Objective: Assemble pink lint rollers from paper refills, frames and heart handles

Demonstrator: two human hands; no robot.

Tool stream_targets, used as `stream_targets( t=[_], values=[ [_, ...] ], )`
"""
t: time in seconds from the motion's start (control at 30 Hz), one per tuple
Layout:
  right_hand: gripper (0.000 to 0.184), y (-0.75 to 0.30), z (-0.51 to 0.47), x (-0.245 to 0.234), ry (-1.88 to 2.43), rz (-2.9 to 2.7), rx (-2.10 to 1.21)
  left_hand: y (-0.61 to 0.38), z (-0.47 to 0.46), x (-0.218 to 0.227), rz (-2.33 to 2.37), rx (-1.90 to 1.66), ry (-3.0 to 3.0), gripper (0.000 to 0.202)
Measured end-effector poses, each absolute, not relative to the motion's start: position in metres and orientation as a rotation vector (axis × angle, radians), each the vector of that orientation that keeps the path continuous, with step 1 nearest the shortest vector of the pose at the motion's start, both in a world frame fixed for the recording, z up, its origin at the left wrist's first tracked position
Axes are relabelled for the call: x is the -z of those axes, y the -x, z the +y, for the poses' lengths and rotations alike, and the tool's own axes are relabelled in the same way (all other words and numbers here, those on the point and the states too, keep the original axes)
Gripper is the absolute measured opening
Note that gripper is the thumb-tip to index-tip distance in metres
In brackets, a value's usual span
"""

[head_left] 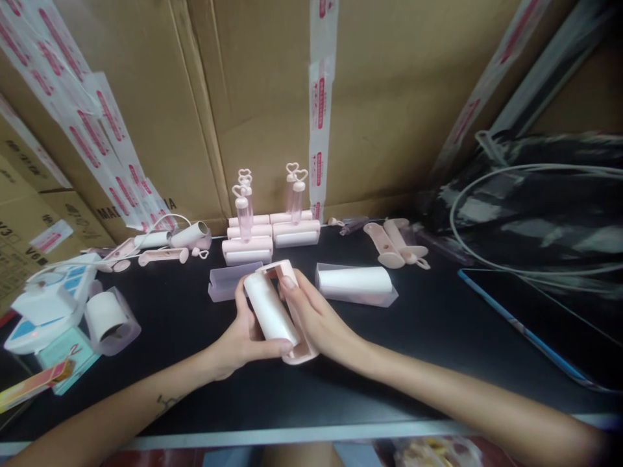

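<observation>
While a white roll (270, 308) is being held by the left hand (239, 342), a pink holder (302, 349) is being held by the right hand (318, 319). The roll is being gripped between the left thumb and fingers, the thumb being placed near its low end. The holder is being hugged by the right fingers, with the right thumb being laid on its upper part. Both things are being tilted together, touching, over the middle of the surface (379, 395); how far the roll is being tucked in cannot be told.

Behind the left hand, a clear cover (228, 284) is being seen. Beyond the right hand, a second roll (354, 281) is being cradled by another cover (385, 299). Toward the back edge, pink rollers (247, 245) are being lined up in two groups, and clear tubes (297, 202) with heart tops are being stood among them. Near the left edge, a green box (68, 353) is being partly hidden by a yellow-orange box (34, 387).
</observation>
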State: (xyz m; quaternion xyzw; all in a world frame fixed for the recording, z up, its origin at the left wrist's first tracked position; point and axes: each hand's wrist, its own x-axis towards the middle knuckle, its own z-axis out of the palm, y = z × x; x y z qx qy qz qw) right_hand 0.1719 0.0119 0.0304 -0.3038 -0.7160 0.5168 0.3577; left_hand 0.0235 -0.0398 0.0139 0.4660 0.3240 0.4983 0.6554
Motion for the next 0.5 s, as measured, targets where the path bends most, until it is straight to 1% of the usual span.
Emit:
stream_targets(
  t=[0.3, 0.5],
  values=[
    [0.039, -0.168, 0.012, -0.026, 0.846, -1.874, -1.239, -0.027, -0.043, -0.018, 0.809, -1.189, -1.112, 0.108],
    [0.034, -0.171, 0.002, -0.028, 0.819, -2.008, -0.951, -0.027, -0.044, -0.019, 1.028, -1.238, -1.309, 0.112]
  ],
)
